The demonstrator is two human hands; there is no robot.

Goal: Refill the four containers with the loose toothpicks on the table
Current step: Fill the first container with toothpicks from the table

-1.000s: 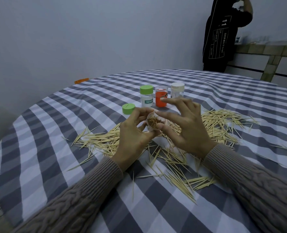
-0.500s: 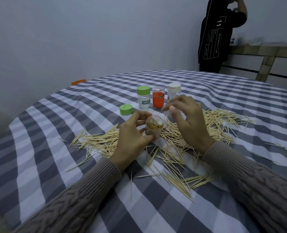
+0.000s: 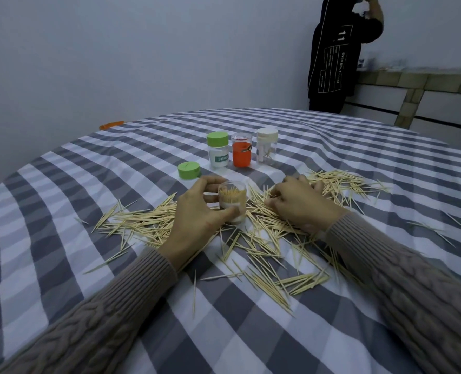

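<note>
Head view shows the open clear container standing upright on the counter, packed with toothpick tips and gripped round its side by the left hand. Loose toothpicks lie scattered around and in front of it. The right hand rests knuckles-up on the pile with fingers curled down; whether it pinches any toothpicks cannot be told, as its fingertips are hidden. Behind stand three more containers: a green-capped one, an orange one and a white-capped one, with a loose green lid just left. Bare checked cloth stretches left toward the counter's curved edge.
</note>
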